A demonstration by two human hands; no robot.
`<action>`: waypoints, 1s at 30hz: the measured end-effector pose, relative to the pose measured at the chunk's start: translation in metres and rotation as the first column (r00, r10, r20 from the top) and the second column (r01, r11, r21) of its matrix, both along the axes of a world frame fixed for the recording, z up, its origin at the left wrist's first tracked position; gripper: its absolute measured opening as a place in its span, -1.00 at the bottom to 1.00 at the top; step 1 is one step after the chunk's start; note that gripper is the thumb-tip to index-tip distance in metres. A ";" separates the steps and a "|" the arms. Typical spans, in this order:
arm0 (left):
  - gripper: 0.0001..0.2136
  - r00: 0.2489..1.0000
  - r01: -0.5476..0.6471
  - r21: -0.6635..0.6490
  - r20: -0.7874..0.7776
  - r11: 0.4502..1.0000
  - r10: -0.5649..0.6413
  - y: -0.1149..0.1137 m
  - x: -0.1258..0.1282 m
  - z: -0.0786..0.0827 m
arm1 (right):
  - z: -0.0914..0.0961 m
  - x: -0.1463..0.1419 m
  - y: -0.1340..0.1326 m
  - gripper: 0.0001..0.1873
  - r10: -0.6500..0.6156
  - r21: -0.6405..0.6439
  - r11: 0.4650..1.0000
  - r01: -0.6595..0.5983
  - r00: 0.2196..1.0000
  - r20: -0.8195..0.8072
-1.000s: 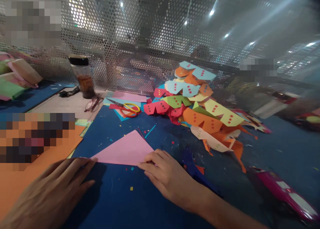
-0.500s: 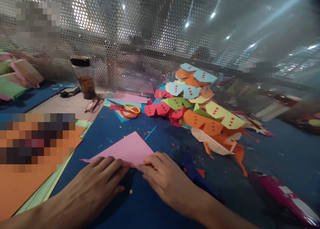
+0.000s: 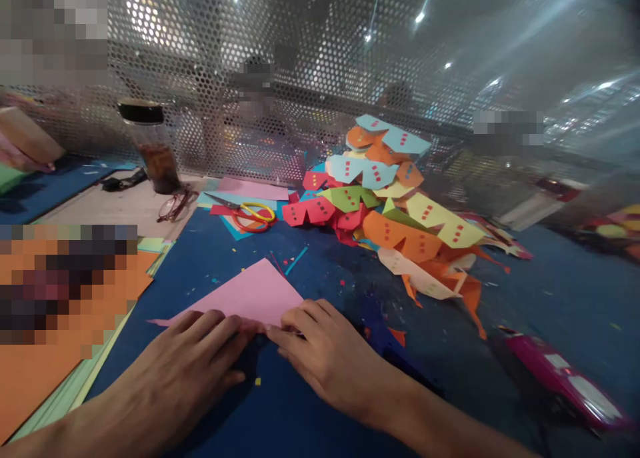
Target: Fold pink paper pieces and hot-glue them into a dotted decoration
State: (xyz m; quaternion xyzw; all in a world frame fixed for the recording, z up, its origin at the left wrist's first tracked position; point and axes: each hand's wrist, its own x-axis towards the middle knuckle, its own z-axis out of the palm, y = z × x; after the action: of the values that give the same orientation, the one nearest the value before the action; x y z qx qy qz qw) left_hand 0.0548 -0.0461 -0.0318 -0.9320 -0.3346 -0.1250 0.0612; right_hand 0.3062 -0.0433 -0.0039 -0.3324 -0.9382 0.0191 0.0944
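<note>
Head view, pink paper (image 3: pixel 255 291), triangular, thin-tipped, hands (image 3: pixel 325 358) close together, right pinching edge, left grip unclear

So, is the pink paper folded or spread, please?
Folded, it appears: the pink paper shows a triangular outline, though its near edge is partly covered.

Lighting: dim, cool overall. Sources: bright white points of light (image 3: pixel 420 18), flaring into streaks toward upper right, across the grey perforated metal screen (image 3: pixel 200 85). Pink folded paper triangle (image 3: pixel 257 291): evenly lit, fairly sharp. Shadow: dark, soft-edged, beside the left hand (image 3: pixel 180 361) on the matte blue tabletop (image 3: pixel 300 431). Right edge: stretched, blurred, including glossy magenta oblong object (image 3: pixel 565 378). Pixel blocks: coarse patches, left side and upper area.
</note>
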 end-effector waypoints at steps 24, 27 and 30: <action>-0.63 0.992 0.050 0.110 0.113 0.993 -0.062 -0.002 -0.005 0.006 | 0.000 0.012 -0.001 -0.80 0.005 0.051 0.999 -0.002 0.998 -0.065; -0.65 0.991 0.048 0.105 0.119 0.993 -0.060 -0.002 -0.005 0.006 | 0.001 0.013 -0.001 -0.80 0.012 0.057 0.998 -0.008 0.998 -0.066; -0.65 0.988 0.047 0.092 0.140 0.995 -0.059 -0.002 -0.005 0.005 | 0.002 0.012 -0.002 -0.79 0.016 0.065 0.998 -0.012 0.998 -0.062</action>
State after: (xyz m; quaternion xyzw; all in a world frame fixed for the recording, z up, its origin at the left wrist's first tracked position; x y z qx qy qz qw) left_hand 0.0499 -0.0477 -0.0264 -0.9256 -0.3073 -0.2078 0.0751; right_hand 0.3185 -0.0449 -0.0022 -0.3220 -0.9372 -0.0005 0.1342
